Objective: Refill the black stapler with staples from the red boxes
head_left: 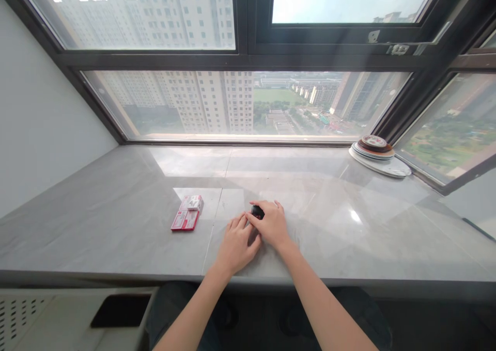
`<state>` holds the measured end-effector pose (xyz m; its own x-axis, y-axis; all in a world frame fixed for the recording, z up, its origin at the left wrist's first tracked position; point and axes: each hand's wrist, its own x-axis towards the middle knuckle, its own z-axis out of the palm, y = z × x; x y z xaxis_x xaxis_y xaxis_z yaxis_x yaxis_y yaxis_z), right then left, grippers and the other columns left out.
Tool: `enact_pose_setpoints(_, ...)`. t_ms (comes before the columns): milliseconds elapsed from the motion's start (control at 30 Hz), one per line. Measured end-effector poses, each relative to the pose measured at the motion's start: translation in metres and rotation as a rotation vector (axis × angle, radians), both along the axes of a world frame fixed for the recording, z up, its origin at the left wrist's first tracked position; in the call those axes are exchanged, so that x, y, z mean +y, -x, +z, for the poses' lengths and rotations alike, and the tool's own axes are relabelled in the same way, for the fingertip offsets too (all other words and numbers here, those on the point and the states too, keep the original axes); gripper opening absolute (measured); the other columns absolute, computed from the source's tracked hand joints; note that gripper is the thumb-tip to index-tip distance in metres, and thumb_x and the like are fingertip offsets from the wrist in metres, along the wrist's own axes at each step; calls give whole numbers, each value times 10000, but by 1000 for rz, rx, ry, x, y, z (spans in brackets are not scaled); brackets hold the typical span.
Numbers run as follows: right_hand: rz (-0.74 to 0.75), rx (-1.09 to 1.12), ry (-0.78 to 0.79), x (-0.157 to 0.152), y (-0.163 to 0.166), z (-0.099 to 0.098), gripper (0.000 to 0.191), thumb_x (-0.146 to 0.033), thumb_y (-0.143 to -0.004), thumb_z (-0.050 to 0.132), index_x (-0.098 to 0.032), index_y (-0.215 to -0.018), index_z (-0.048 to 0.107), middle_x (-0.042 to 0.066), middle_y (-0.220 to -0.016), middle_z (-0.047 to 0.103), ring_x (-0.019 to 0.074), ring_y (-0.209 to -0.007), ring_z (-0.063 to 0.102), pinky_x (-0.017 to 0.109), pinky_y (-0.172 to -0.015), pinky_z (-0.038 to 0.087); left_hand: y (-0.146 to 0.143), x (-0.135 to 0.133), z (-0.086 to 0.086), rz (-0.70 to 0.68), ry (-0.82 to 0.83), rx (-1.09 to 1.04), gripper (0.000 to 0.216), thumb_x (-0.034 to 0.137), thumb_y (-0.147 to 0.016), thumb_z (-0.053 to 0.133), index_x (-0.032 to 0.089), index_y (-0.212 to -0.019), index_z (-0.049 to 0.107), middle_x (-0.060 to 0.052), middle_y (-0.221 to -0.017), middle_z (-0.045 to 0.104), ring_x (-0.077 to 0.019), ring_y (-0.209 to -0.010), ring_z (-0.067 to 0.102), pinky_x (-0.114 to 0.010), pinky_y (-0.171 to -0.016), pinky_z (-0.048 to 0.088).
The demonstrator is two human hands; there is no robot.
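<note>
A small black object [257, 212], rounded at its visible end, is between my two hands on the grey stone counter [116, 211]. My right hand [271, 222] curves over it from the right, thumb and forefinger pressed to its sides. From the left, my left hand [238, 242] reaches in with curled fingers, its fingertips meeting the right thumb and its own thumb below. Much of the object is hidden by the fingers, so its kind does not show. To the left lies a flat red-and-white pack [185, 220] with a smaller white-and-red box [195, 203] on its upper part.
A stack of plates [374, 155] stands in the far right corner by the window. Dark window frames [240, 62] border the counter's back. Below the front edge at left, a dark flat rectangle [121, 310] rests on a pale surface.
</note>
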<state>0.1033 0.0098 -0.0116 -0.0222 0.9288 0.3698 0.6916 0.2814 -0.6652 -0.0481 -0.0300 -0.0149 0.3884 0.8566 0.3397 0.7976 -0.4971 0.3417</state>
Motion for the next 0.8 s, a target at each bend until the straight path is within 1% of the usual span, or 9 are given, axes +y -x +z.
enact_pose_setpoints(100,-15,85,10,4,5,2,250,-387,-889,665,-302,-1110,744,6,-1119,759,235,-1099,655,525,-1238,143,-1,0,-3,10,9,37,434,345,-983,545,298,-1414,564,-50,-1493,562,-291,-1453,421,-487,-1220,347)
enact_pose_setpoints(167,-14,250,26,9,4,5,240,-391,-870,666,-285,-1067,751,4,-1076,763,226,-1046,670,519,-1221,211,-2,1,-5,28,5,40,431,343,-993,526,311,-1421,561,-36,-1533,535,-284,-1457,424,-489,-1217,354)
enact_pose_setpoints(233,-24,540,33,15,-3,7,298,-435,-856,668,-258,-1085,737,19,-1047,760,222,-1004,680,475,-1137,366,-3,2,-7,57,-5,31,433,334,-1002,505,325,-1432,554,-24,-1563,511,-275,-1449,441,-486,-1208,369)
enact_pose_setpoints(300,-67,881,24,21,-17,6,380,-486,-853,656,-235,-1135,701,43,-1055,754,231,-1034,686,411,-1006,484,-4,4,-9,90,-15,21,438,326,-1006,495,329,-1440,550,-21,-1574,502,-275,-1438,458,-490,-1202,378)
enact_pose_setpoints(400,-137,1229,23,25,-45,-3,438,-546,-891,551,-228,-1177,644,76,-1154,740,260,-1186,671,401,-943,547,-5,5,-11,111,-19,21,434,317,-1004,495,313,-1433,556,-37,-1564,514,-284,-1426,474,-496,-1191,388)
enact_pose_setpoints(500,-140,1316,108,18,-72,-17,432,-551,-937,426,-234,-1166,611,92,-1264,711,271,-1254,659,477,-1008,561,-5,6,-12,111,-17,29,420,307,-1004,495,296,-1420,557,-53,-1567,510,-287,-1421,480,-494,-1193,383)
enact_pose_setpoints(633,-115,1377,197,-6,-93,-30,356,-541,-954,494,-258,-1148,588,82,-1281,699,266,-1252,667,515,-1103,532,-4,5,-13,109,-14,0,406,279,-1003,495,269,-1407,538,-71,-1569,506,-276,-1419,487,-482,-1197,378)
enact_pose_setpoints(700,-138,1370,180,-26,-97,-33,377,-530,-952,551,-272,-1227,579,76,-1292,685,265,-1263,660,521,-1121,526,-4,4,-13,106,0,-47,369,257,-1003,484,249,-1366,547,-80,-1559,514,-258,-1410,501,-456,-1184,396)
enact_pose_setpoints(800,-204,1269,139,-58,-99,-36,508,-500,-955,597,-313,-1418,503,75,-1387,630,267,-1304,633,528,-1120,530,-1,2,-12,114,12,-132,329,240,-1001,478,252,-1320,560,-72,-1537,533,-235,-1382,524,-418,-1152,433)
